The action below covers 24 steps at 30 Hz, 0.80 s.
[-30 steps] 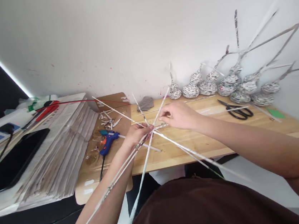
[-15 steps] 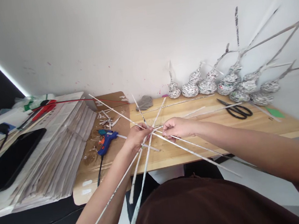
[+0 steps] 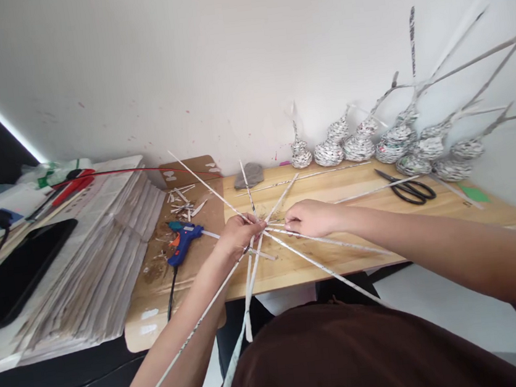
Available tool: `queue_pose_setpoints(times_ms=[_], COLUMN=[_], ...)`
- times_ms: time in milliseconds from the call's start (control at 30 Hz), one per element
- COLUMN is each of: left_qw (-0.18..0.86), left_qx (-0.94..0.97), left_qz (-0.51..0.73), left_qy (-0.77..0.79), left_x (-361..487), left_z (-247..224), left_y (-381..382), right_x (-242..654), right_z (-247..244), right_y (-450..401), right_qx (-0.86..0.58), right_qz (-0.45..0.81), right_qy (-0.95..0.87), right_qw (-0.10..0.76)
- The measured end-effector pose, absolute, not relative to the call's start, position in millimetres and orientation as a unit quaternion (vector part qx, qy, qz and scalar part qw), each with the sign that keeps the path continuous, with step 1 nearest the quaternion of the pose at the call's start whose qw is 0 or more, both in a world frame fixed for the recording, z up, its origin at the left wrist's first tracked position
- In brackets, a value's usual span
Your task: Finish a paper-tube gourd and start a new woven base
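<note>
Several thin rolled paper sticks (image 3: 325, 268) cross at one point and fan out like spokes above the wooden table. My left hand (image 3: 240, 234) pinches them at the crossing, thumb on top. Just right of the crossing, my right hand (image 3: 308, 217) has its fingers closed on one paper stick that points to the right. A small gap separates the two hands. Some sticks reach over my left forearm and down toward my lap.
A blue glue gun (image 3: 182, 244) lies on brown board at the left, near paper scraps (image 3: 187, 204) and a newspaper stack (image 3: 107, 260) bearing a phone (image 3: 19, 270). Black scissors (image 3: 409, 188) and woven paper gourds (image 3: 389, 141) stand at the right. A grey cloth (image 3: 249, 176) lies behind.
The spokes have turned slightly clockwise, with the upper ones tipped to the right. My right hand has shifted a little to the right along the sticks. My left hand keeps its pinch.
</note>
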<state>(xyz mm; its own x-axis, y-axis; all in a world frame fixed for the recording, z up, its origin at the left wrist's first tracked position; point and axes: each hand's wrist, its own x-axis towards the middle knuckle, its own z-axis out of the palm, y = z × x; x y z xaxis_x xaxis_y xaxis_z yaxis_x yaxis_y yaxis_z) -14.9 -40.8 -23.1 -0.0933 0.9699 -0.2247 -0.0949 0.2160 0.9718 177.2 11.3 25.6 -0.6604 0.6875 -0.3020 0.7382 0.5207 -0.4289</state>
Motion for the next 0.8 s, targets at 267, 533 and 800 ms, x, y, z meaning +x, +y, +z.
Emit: queue_pose_setpoints(times_ms=[267,533,800], left_qw=[0.572,0.588,0.591], left_qx=[0.405,0.4,0.399], left_qz=[0.467,0.458,0.454], left_qy=[0.54,0.534,0.534], left_x=[-20,-19,-20], left_z=[-17,-16,-19], left_y=[-42,-42,-39], right_x=[182,180,162], right_z=[14,32,11], right_y=[26,18,22], right_qx=[0.383,0.28,0.398], right_qz=[-0.455,-0.288,-0.4], right_qy=[0.803,0.916,0.818], right_qw=[0.03,0.023,-0.111])
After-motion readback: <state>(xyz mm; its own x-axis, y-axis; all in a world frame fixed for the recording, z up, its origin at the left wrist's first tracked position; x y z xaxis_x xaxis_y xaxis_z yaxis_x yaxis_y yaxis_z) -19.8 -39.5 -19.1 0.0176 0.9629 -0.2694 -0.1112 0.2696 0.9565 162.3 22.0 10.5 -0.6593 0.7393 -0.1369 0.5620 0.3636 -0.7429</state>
